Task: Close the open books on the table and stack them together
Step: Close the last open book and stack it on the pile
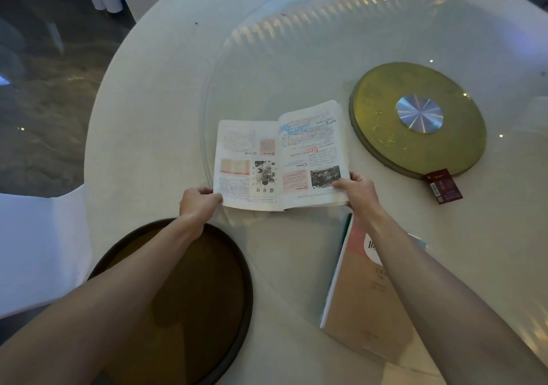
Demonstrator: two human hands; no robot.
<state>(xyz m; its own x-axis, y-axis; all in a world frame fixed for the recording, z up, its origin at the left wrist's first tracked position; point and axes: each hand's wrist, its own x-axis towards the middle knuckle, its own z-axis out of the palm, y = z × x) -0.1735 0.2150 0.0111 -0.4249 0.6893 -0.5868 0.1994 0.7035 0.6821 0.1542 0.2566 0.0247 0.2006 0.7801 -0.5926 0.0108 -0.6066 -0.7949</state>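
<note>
An open book (278, 159) with printed text, pictures and blue highlighting lies on the glass turntable at the table's middle. My left hand (198, 203) grips its near left corner. My right hand (357, 190) pinches the near right corner, thumb on the page. A closed book (361, 301) with a pink and tan cover lies near the front right, partly hidden under my right forearm.
A round dark tray (231, 266) sits at the front left under my left arm. A gold disc (385, 135) with a silver hub lies to the right, a small red box (443, 185) at its edge. The white round table (148, 93) drops off at left, beside a white chair cover (38, 245).
</note>
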